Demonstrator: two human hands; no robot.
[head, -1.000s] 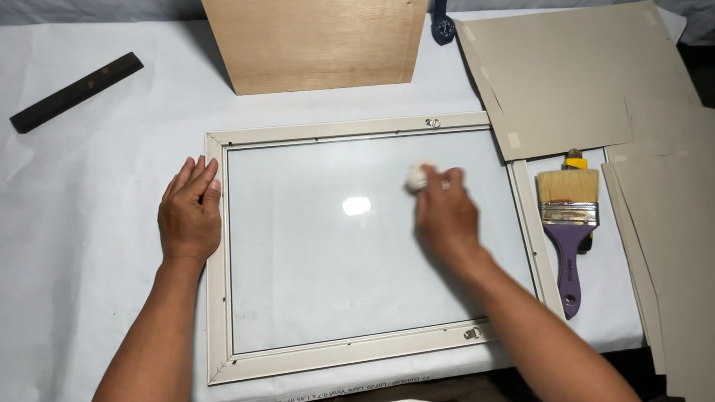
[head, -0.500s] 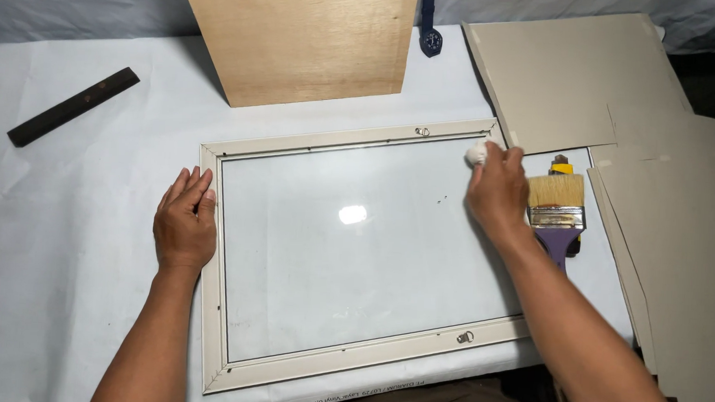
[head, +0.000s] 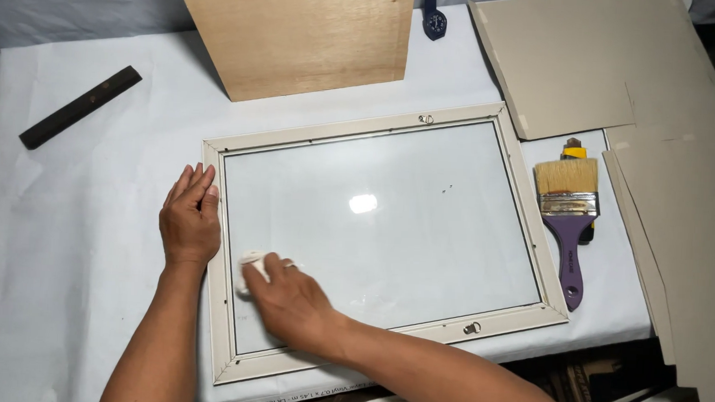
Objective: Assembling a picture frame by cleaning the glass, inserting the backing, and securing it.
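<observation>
A picture frame (head: 527, 226) lies face down on a white-covered table (head: 88, 211), its glass pane (head: 389, 227) showing a bright glare spot. The right hand (head: 291, 303) has its fingers curled around a small white cloth (head: 249, 269), pressed to the glass near the frame's left rail. The left hand (head: 189, 217) lies flat and open, holding nothing, palm down on the table with its fingers against the frame's outer left edge. Pressing hard on the glass could, I judge, crack it or shift it in its seat, and if the bracing hand slips the frame may slide toward the table's near edge, which sits close. A paintbrush (head: 569, 212) with a purple handle lies just beside the right rail; a wide wiping stroke might knock it.
</observation>
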